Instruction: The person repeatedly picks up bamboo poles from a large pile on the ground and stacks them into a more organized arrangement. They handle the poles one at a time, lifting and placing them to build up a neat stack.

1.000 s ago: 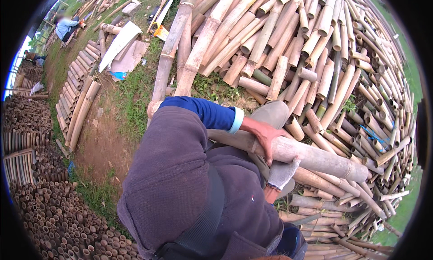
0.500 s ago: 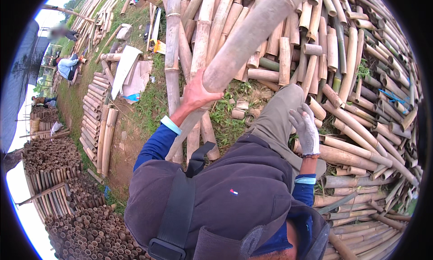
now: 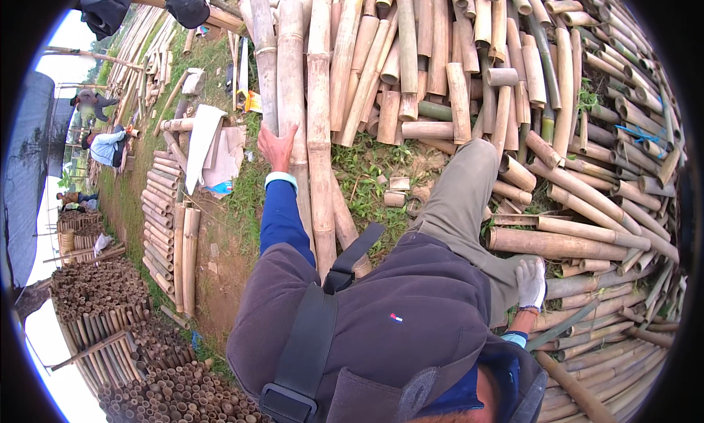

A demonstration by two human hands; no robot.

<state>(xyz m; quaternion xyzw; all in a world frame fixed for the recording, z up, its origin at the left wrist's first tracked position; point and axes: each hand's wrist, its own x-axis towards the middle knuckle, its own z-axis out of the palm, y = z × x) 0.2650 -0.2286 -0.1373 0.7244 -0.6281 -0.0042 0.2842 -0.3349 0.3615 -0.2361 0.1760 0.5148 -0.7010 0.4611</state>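
My bare left hand is closed over a thick, pale bamboo pole. Its thumb lies on top and its fingers go down the left side, where they are partly hidden. This pole lies lengthwise ahead of me between a greyish bamboo pole on its left and a longer brownish one on its right. My right hand, in a white glove, rests against my lower trouser leg. Its fingers are spread and it holds nothing.
Cut bamboo pieces are heaped on my right and ahead. At left lie a row of short bamboo lengths, a cardboard sheet and a yellow-handled saw. Upright bamboo bundles stand lower left. A co-worker sits farther off.
The pole that my left hand held slanting up across the view now lies among the others. My left hand has moved left; my right hand has gone down and back to my leg.
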